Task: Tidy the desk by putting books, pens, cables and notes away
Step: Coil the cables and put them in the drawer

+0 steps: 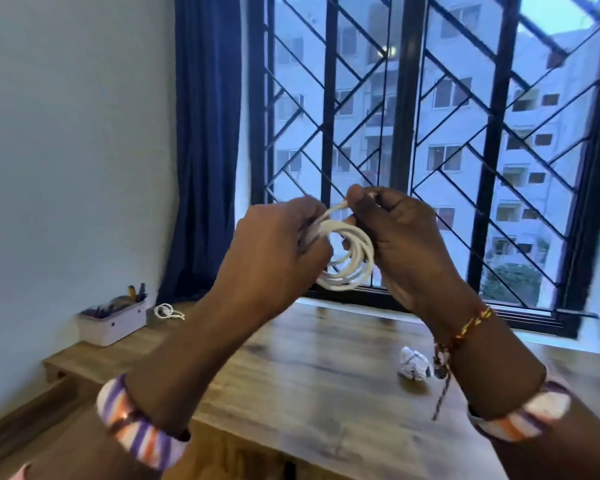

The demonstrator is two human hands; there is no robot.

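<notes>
Concealed or indistinct: part of the white cable coil [349,258] is covered by the left hand's fingers; its plug end is only a small white tip at the right hand's thumb. The contents of the organiser box [113,318], lower left of the frame, are blurred; a few upright pens or tools show, nothing more exact. Both forearms are cut off by the bottom edge, as is the near side of the desk.

Surface and room: wooden desk [309,368] with dark grain, filling the lower centre and right. A lower wooden shelf [94,356] adjoins it at lower left, against a pale wall. The box stands on this shelf; just beside it, to its right, lies a second small white cable [168,311], loosely looped. A crumpled paper ball [414,363] lies on the desk, lower right of centre. Dark blue curtain [205,143], upper centre-left. Black-barred window [430,133] across the upper right, apartment blocks beyond.

Task item: white cable, wound in several round loops, held in the air at frame centre, above the desk and in front of the window.

Hands: left hand [278,244] curled closed around one side of the coil. Right hand [400,237] pinches the cable's end between thumb and forefinger; its other fingers lie behind the loops. Thread bracelets on the right wrist; striped cuffs on both arms.
</notes>
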